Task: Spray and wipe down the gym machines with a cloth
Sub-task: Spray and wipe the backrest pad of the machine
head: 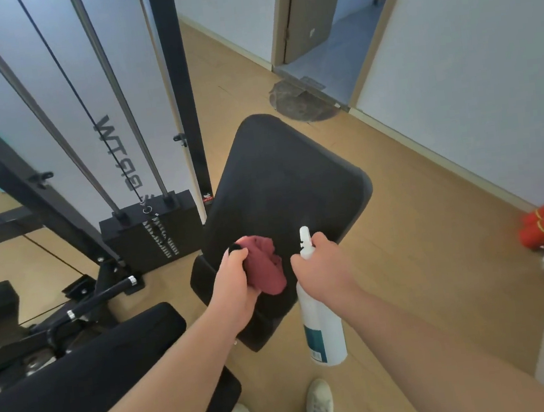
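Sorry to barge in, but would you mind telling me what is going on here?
A person stands over a black bench pad beside a cable machine. The left grip holds a bunched red cloth over the pad's near end; whether it touches the pad is unclear. The right grip holds a white bottle by its trigger head, nozzle aimed at the pad. No spray is visible.
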Motion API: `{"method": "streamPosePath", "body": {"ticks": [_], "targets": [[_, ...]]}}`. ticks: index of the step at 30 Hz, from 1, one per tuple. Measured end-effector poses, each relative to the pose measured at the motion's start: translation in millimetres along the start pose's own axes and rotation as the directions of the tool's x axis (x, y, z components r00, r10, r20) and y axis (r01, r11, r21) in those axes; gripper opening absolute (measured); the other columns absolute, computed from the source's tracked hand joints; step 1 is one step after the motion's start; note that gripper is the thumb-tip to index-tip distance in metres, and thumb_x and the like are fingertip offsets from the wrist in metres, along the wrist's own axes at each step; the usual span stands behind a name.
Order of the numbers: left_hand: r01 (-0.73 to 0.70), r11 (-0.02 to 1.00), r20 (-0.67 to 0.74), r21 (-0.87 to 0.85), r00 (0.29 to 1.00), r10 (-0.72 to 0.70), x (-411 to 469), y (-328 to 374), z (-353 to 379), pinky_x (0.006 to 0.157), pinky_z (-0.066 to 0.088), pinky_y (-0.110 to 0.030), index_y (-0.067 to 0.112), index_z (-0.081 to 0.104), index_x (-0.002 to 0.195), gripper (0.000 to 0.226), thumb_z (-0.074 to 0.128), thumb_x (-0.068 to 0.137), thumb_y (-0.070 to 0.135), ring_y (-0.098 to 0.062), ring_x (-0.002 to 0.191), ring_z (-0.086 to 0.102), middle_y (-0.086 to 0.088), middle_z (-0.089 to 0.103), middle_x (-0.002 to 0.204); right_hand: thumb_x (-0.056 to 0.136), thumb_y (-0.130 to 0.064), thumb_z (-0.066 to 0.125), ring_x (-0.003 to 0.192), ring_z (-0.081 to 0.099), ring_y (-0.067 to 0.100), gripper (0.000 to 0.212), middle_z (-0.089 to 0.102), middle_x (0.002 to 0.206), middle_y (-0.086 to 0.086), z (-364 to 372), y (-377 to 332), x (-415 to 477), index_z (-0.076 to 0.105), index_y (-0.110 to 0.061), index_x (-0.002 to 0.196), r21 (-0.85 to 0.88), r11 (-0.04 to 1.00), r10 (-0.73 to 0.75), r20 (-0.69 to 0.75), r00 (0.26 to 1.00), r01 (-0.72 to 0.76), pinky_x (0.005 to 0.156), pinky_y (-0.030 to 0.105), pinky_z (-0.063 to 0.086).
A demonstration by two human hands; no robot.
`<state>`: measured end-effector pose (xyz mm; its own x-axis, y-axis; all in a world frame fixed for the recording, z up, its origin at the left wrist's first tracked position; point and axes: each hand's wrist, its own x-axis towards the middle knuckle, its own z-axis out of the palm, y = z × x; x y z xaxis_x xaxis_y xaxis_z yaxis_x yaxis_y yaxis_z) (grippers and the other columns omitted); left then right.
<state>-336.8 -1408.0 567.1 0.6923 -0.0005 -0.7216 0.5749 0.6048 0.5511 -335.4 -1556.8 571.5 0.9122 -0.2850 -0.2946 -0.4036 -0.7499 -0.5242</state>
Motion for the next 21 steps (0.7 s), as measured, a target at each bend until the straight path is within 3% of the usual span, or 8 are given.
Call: {"method": "streamPosePath", "body": {"ticks": [3, 7, 13, 19, 21], "targets": [[0.003, 1.000, 0.017, 0.015, 1.000, -0.003, 9, -4, 11, 0.103, 0.045, -0.043, 0.015, 0.048, 0.138, 0.030, 0.040, 0.110, 0.024, -0.021, 0.102, 0.060, -0.004, 0.062, 0.109, 0.093, -0.031, 0.056, 0.073, 0.056, 0.017, 0.016, 0.055, 0.083, 0.002, -8, 6, -2, 0.048, -0.017, 0.098, 0.034, 0.999, 0.034, 0.003, 0.999, -0.034, 0.067, 0.035, 0.052], [0.015, 0.999, 0.031, 0.034, 0.999, -0.016, 12, -7, 19, 0.103, 0.045, -0.044, 0.019, 0.049, 0.133, 0.025, 0.040, 0.110, 0.025, -0.022, 0.101, 0.059, -0.003, 0.061, 0.108, 0.093, -0.028, 0.058, 0.074, 0.057, 0.016, 0.019, 0.055, 0.084, -0.003, -18, 9, -7, 0.043, -0.025, 0.105, 0.107, 0.994, -0.025, -0.043, 0.999, 0.029, 0.062, 0.031, 0.048], [0.015, 0.999, 0.034, 0.036, 0.999, -0.016, 12, -2, 21, 0.100, 0.048, -0.046, 0.023, 0.053, 0.126, 0.020, 0.044, 0.109, 0.025, -0.024, 0.107, 0.060, -0.003, 0.062, 0.112, 0.092, -0.027, 0.055, 0.067, 0.051, 0.013, 0.016, 0.054, 0.079, 0.001, -39, 4, 4, 0.045, -0.018, 0.084, 0.123, 0.992, 0.061, -0.175, 0.983, -0.040, 0.053, 0.027, 0.035], [-0.011, 0.999, 0.012, 0.044, 1.000, 0.011, 13, 6, 12, 0.111, 0.046, -0.051, 0.018, 0.052, 0.143, 0.036, 0.046, 0.108, 0.027, -0.030, 0.121, 0.060, -0.009, 0.062, 0.134, 0.095, -0.032, 0.058, 0.074, 0.060, 0.016, 0.018, 0.058, 0.087, -0.001, -36, -16, 4, 0.045, -0.022, 0.105, 0.079, 0.994, -0.073, -0.102, 0.992, 0.082, 0.058, 0.028, 0.048], [-0.032, 0.999, 0.003, 0.042, 0.999, 0.032, 11, 9, 9, 0.112, 0.045, -0.052, 0.020, 0.051, 0.144, 0.037, 0.046, 0.108, 0.028, -0.030, 0.120, 0.060, -0.008, 0.062, 0.133, 0.094, -0.033, 0.059, 0.076, 0.061, 0.017, 0.018, 0.059, 0.089, 0.000, -31, -28, 11, 0.048, -0.020, 0.101, 0.065, 0.993, -0.095, -0.079, 0.992, 0.100, 0.063, 0.031, 0.053]]}}
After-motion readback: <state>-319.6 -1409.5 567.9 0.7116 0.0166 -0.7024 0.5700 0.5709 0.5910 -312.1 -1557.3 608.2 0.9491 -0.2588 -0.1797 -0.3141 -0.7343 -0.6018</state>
